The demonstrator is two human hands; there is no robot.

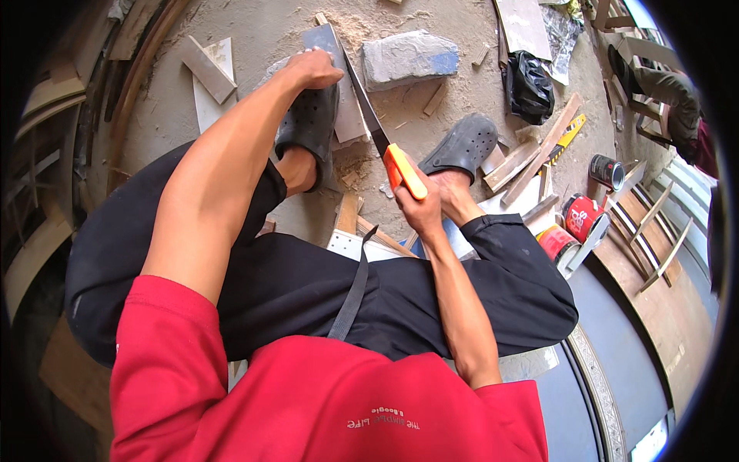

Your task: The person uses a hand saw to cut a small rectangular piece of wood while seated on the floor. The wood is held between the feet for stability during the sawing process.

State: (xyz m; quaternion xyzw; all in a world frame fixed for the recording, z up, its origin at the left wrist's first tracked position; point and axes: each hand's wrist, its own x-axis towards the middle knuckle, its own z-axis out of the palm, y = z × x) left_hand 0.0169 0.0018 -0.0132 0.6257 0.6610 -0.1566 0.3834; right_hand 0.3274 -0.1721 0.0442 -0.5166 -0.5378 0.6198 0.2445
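Appears to pin the long, flat, grey-blue board (321,36), upper centre of frame, under a curled left hand (314,69); fingertips hidden, cannot tell how tightly closed. Pale, powdery sawdust (360,21) at top edge. Just right of the board, lines up the saw (376,129), thin dark blade tapering; contact unclear. Likely sawing; next stroke probably calls for firm pinning, straight blade. Beyond, rough chalky block (410,59). At centre, wraps right hand (422,208) snugly round smooth orange handle.
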